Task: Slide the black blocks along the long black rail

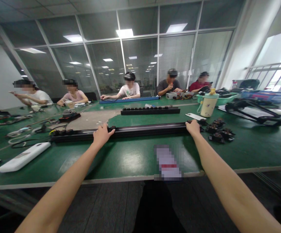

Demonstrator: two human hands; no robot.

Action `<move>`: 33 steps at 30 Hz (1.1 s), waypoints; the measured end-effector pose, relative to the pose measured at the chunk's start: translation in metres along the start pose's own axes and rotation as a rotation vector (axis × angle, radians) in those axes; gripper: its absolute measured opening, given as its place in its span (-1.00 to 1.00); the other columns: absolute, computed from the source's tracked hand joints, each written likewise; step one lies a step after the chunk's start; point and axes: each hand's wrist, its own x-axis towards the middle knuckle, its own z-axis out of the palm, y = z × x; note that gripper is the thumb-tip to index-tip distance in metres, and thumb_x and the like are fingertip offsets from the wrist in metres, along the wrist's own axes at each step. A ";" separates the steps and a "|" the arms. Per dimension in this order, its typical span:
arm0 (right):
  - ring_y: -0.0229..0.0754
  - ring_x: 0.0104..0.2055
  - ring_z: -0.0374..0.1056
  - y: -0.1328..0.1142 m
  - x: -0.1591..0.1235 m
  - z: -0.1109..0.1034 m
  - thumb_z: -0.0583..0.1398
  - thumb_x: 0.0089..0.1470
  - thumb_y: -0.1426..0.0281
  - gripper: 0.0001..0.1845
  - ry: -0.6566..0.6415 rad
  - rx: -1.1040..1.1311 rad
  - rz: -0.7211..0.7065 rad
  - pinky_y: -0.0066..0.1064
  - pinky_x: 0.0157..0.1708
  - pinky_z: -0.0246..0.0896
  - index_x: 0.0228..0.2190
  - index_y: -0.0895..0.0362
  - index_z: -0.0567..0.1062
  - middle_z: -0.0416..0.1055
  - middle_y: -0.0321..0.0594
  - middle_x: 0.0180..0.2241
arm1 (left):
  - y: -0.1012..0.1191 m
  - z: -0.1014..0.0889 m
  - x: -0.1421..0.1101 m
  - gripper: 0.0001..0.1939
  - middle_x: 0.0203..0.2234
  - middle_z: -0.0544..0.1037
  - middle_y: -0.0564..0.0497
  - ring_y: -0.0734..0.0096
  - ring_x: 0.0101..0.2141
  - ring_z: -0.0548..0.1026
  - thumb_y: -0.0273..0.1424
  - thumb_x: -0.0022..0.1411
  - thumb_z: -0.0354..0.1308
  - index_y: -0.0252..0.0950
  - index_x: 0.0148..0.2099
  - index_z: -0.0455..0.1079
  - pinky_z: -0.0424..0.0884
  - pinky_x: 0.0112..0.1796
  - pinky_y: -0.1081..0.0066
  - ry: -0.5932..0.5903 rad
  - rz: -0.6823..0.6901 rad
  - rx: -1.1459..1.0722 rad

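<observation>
A long black rail [150, 130] lies across the green table in front of me. Its top is glossy, and several small dark blocks [66, 132] sit on its left part. My left hand [101, 135] is closed over the rail left of its middle, the thumb beside a small black block [111, 128]. At the rail's right end my right hand [193, 127] grips it, fingers partly hidden, next to another small black piece. Several loose black blocks [219, 129] lie just right of that hand.
A second black rail [150, 111] with blocks on it lies farther back. Around me are a phone [168, 161] at the table edge, a white power bank [25, 157], a lidded cup [209, 105], cables [18, 132] and a black frame [257, 111]. Several people sit opposite.
</observation>
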 end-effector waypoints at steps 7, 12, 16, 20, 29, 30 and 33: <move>0.16 0.12 0.38 0.001 0.000 -0.001 0.20 0.24 0.27 -0.52 0.031 0.005 0.012 -0.07 0.10 0.31 0.09 0.30 0.43 0.41 0.28 0.04 | -0.001 0.000 0.001 -0.34 0.08 0.45 -0.38 -0.14 0.03 0.53 0.05 0.38 -0.07 -0.35 0.27 0.23 0.42 0.00 0.08 0.000 0.004 0.003; 0.16 0.15 0.34 0.002 0.002 0.000 0.20 0.24 0.27 -0.52 0.047 0.022 0.029 -0.08 0.13 0.28 0.10 0.30 0.43 0.36 0.28 0.06 | -0.002 0.002 0.002 -0.33 0.08 0.45 -0.38 -0.15 0.04 0.52 0.05 0.38 -0.07 -0.35 0.28 0.22 0.42 0.00 0.08 0.002 0.006 0.006; 0.15 0.15 0.33 0.004 0.004 0.001 0.21 0.24 0.28 -0.52 0.048 0.032 0.032 -0.09 0.14 0.27 0.11 0.28 0.44 0.36 0.26 0.06 | -0.002 0.003 0.002 -0.34 0.07 0.45 -0.38 -0.17 0.04 0.52 0.05 0.38 -0.06 -0.35 0.27 0.22 0.42 -0.01 0.07 0.007 0.005 0.002; 0.14 0.12 0.34 0.004 0.003 0.000 0.20 0.24 0.28 -0.53 0.060 0.032 0.032 -0.08 0.12 0.28 0.09 0.29 0.44 0.36 0.26 0.04 | -0.002 0.003 0.002 -0.34 0.08 0.45 -0.38 -0.16 0.05 0.52 0.05 0.38 -0.05 -0.34 0.27 0.22 0.42 -0.01 0.08 0.002 0.007 -0.006; 0.14 0.14 0.33 0.004 0.004 0.000 0.20 0.24 0.29 -0.55 0.077 0.029 0.039 -0.09 0.14 0.26 0.08 0.29 0.47 0.36 0.25 0.03 | -0.001 0.002 0.002 -0.35 0.07 0.44 -0.38 -0.16 0.04 0.52 0.05 0.37 -0.05 -0.33 0.25 0.24 0.42 -0.01 0.09 -0.002 -0.005 -0.009; 0.14 0.14 0.33 0.005 0.004 0.000 0.21 0.23 0.30 -0.55 0.080 0.033 0.037 -0.09 0.14 0.26 0.08 0.29 0.46 0.36 0.25 0.03 | -0.001 0.002 0.001 -0.35 0.07 0.44 -0.38 -0.16 0.04 0.52 0.05 0.37 -0.06 -0.33 0.25 0.24 0.42 -0.01 0.09 -0.001 -0.005 -0.008; 0.16 0.16 0.31 0.005 0.005 0.000 0.21 0.23 0.30 -0.53 0.086 0.042 0.036 -0.07 0.16 0.25 0.09 0.29 0.46 0.35 0.25 0.04 | -0.001 0.002 0.001 -0.35 0.07 0.44 -0.39 -0.16 0.04 0.52 0.05 0.37 -0.07 -0.33 0.26 0.23 0.42 -0.01 0.08 0.001 -0.003 -0.005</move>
